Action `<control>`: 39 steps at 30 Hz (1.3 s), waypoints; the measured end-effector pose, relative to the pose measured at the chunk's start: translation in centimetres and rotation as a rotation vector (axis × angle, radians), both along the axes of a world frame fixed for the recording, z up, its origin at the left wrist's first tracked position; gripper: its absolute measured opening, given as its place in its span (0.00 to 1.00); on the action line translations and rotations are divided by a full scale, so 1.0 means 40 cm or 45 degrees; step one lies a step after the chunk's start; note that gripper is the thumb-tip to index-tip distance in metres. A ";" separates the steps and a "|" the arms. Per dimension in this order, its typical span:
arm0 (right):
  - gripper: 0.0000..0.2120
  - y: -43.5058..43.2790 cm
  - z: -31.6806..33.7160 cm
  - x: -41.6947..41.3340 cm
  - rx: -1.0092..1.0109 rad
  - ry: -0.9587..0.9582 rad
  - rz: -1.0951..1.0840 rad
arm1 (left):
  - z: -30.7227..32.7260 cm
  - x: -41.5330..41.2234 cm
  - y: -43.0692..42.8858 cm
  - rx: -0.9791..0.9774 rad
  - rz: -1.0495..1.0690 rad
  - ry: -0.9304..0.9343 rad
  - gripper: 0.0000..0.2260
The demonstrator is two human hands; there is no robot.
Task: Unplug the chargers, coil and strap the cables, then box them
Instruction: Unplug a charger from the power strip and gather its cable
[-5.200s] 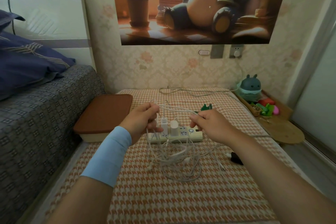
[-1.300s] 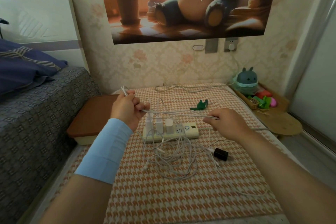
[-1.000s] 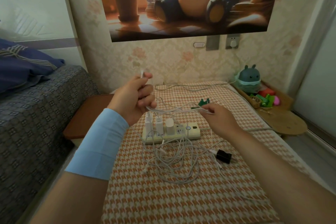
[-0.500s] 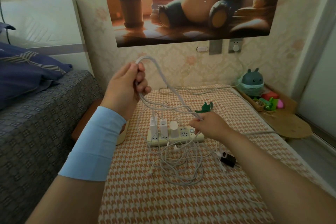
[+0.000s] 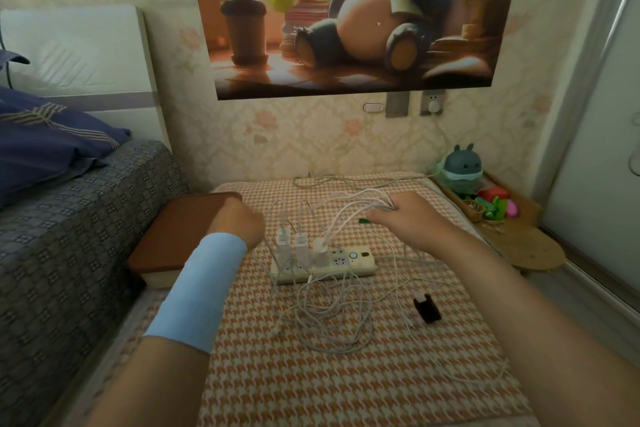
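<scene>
White cables (image 5: pixel 337 222) rise from three chargers (image 5: pixel 300 243) plugged into power strip (image 5: pixel 360 262), mid-bench (image 5: pixel 311 385). Right hand (image 5: pixel 412 218) grips their loops. Left hand (image 5: pixel 242 218) curled; hold unclear. Black charger (image 5: pixel 426 308) right of slack.

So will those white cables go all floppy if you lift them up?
Probably floppy: the white cables sag in loose loops from the right hand. Likely light, but they may tug, since some run to chargers plugged in the power strip.
</scene>
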State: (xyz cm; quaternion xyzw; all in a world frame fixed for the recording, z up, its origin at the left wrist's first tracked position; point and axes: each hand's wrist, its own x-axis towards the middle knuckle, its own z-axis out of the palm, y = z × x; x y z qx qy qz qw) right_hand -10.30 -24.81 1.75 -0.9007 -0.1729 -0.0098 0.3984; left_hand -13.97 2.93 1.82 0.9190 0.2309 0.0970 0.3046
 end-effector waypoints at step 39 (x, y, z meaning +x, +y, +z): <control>0.14 -0.043 -0.077 -0.009 0.504 0.836 0.433 | 0.063 -0.021 -0.085 -0.570 -0.558 -0.401 0.08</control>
